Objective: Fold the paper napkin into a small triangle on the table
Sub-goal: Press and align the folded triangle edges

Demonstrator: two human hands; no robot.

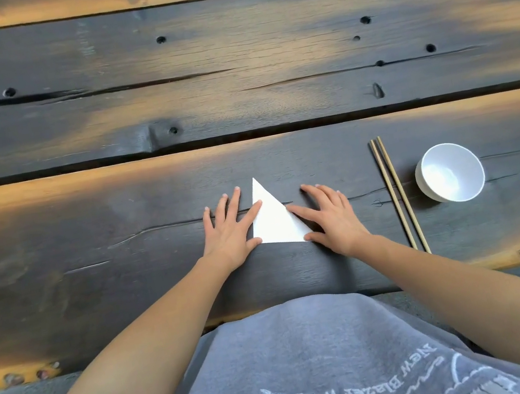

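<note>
Left hand [230,229] is laid flat on the table, fingers spread; the index fingertip and thumb tip are rested on the left edge of the napkin [275,220], nothing is gripped. The napkin is seen as a white paper triangle, smooth and flat, with a sharp apex pointed away from the person and the long edge slanted down to the right. It is placed on the nearest plank, between the two hands, in front of the torso. Right hand [330,215] is likewise flattened with fingers splayed; its index finger is pressed along the slanted right edge and its thumb is set at the lower right corner. The table [117,222] is made of dark, weathered wooden planks, cracked and pitted with knot holes. A pair of slim tan chopsticks [397,193] is laid side by side to the right of the hand. A white, glossy round bowl [449,172] is stood further right, apart from the chopsticks.
</note>
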